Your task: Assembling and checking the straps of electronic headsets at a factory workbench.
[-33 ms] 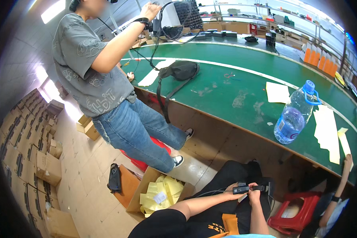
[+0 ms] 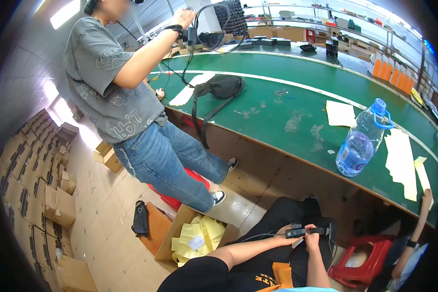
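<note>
Low in the view, over my lap in black trousers, I hold a small black box-shaped device [image 2: 297, 233] with cables running off it. My left hand [image 2: 281, 238] is closed around its left part, with fingers partly hidden behind it. At the other end my right hand [image 2: 313, 239] pinches the device, thumb and fingers together. A thin pale piece [image 2: 297, 242] shows just under the device, between the hands; its kind I cannot make out.
Ahead stretches a green worktable [image 2: 272, 126] with a water bottle [image 2: 360, 143], yellow paper sheets [image 2: 400, 163] and a black bag [image 2: 221, 86]. A carton [image 2: 173, 241] of yellow paper stands at left, a red stool [image 2: 362, 263] at right. A standing co-worker [image 2: 126, 92] raises black cables; another person's arm [image 2: 413, 238] enters at right.
The standing co-worker's raised hand and the cables in it have shifted slightly. My own hands and the black device look unchanged.
</note>
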`<state>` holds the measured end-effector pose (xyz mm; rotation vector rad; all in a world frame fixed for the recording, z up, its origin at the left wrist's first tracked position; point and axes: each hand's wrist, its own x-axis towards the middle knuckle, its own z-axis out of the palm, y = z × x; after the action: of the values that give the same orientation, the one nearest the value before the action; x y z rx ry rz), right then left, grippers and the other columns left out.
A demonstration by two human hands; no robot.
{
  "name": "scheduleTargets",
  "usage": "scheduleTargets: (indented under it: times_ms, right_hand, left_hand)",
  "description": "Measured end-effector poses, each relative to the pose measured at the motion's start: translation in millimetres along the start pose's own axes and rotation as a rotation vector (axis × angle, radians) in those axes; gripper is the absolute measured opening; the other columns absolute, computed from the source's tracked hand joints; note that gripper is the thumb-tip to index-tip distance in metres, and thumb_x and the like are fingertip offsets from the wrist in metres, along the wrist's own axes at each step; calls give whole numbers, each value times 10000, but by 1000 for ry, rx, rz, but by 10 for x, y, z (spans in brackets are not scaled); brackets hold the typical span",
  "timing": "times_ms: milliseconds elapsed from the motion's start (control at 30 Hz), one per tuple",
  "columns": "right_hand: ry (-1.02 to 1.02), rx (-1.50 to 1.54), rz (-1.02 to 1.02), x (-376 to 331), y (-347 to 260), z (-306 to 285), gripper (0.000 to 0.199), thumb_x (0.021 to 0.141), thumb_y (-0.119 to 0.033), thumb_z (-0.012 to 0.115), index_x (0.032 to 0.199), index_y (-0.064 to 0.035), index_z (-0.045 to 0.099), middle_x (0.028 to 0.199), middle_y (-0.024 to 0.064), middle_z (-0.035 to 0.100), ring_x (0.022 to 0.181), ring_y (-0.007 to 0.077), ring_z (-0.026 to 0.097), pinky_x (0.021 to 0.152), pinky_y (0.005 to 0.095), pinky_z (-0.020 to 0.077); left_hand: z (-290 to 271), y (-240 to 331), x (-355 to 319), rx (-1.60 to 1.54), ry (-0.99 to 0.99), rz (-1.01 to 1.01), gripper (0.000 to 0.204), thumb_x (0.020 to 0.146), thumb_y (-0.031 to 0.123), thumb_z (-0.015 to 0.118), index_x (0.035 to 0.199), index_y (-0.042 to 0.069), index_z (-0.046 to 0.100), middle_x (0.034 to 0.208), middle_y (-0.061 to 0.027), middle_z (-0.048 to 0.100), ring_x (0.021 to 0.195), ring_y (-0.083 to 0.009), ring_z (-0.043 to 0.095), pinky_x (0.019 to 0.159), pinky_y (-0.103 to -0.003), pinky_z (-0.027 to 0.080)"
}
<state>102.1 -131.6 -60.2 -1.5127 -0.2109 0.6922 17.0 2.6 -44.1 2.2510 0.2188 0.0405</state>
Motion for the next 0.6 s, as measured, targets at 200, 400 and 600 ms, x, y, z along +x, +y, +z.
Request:
scheduleTargets:
  times_ms: [200,400,600]
  right_hand:
    - [16,-59,-61,-4,4,32,200,757,112,575,861,-56,551,728,-17,525,688,76,509,653,207,421]
    - [-31,9,-95,7,18,63,309,728,168,539,940,-56,530,821,6,513,748,81,494,705,215,442]
    - [-4,-96,-111,-14,45,64,286,733,98,621,945,-69,528,818,2,554,781,97,535,720,248,446]
  left_hand:
    - [-97,111,-24,19,-30,-94,368,783,402,636,999,104,609,1009,-142,640,994,-327,596,878,-414,484]
    - [-55,50,-22,-6,-29,-84,416,813,426,608,1049,83,597,1027,-143,638,1007,-308,602,882,-392,482]
    - [64,-64,13,-103,-33,-88,394,851,452,579,1031,102,607,1011,-108,647,999,-272,613,886,-369,488]
